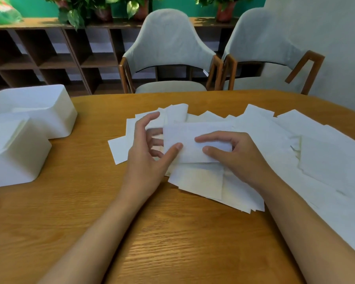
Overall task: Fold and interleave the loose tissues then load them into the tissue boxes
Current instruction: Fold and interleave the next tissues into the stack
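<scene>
Brown wooden table [90, 201] in front of two grey chairs [168, 48], with a dark shelf [49, 54] and green plants [74, 15] behind. In the middle, on or just over the heap of paper: one small folded white paper tissue [184, 132], long side running left to right. Pinched at its left end by the left hand [150, 148], thumb on the front, fingers curled behind. Pinched near its right end by the right hand [236, 156], pointing finger on top, thumb low on the front. Right under it and spreading far off to the right: loose flat white tissues [307, 144], many not yet folded. Off to the left, well apart from both hands: two white plastic tissue boxes [16, 165], one behind the other, close together. Pale stack showing in each, most likely tissues; hard to tell how full. Nearer to the left hand than to the right. Probably the folding step now, with a move to the left needed later for loading.
</scene>
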The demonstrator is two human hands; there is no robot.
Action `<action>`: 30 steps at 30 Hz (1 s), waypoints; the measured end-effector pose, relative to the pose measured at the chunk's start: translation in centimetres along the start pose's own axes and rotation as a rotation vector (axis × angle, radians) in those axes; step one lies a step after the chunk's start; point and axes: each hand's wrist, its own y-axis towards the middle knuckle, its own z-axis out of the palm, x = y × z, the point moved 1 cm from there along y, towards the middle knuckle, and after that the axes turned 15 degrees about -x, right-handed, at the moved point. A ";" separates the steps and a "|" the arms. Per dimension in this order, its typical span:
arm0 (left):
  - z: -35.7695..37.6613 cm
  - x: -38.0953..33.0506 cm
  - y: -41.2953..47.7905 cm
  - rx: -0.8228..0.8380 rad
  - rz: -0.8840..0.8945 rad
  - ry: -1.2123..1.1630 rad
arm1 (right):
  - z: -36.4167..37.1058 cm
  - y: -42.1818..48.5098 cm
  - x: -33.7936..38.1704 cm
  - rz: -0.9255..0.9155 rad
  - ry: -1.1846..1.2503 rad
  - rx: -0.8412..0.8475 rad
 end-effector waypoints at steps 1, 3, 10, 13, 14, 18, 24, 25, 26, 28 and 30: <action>0.1 0.1 -0.2 0.022 0.111 0.108 | -0.5 0.2 -0.3 0.014 -0.017 -0.028; 0.4 0.4 -0.6 0.131 0.335 0.256 | -1.5 0.6 -1.0 0.053 -0.034 -0.109; 2.4 0.3 -1.9 0.441 0.456 0.607 | -2.5 0.1 -2.3 0.078 -0.073 -0.256; 3.2 -0.2 -1.9 0.406 0.435 0.704 | -1.9 0.2 -2.5 0.074 -0.061 -0.271; 3.3 -0.2 -2.0 0.396 0.429 0.726 | -1.7 0.2 -2.6 0.072 -0.056 -0.271; 3.6 -0.2 -2.2 0.398 0.369 0.820 | -1.0 -0.1 -2.4 0.047 -0.069 -0.260; 3.2 -0.2 -2.9 0.418 0.308 0.725 | -0.8 -0.1 -2.1 0.050 -0.122 -0.273; 3.1 -0.3 -3.1 0.420 0.303 0.721 | -0.8 -0.1 -2.1 0.051 -0.125 -0.272; 3.1 -0.4 -3.2 0.425 0.294 0.724 | -0.8 -0.2 -2.0 0.055 -0.124 -0.274; 2.7 -0.7 -3.3 0.450 0.273 0.737 | -0.9 -0.3 -2.0 0.062 -0.111 -0.284; 2.0 -0.8 -3.2 0.461 0.262 0.752 | -1.1 -0.3 -1.9 0.060 -0.095 -0.303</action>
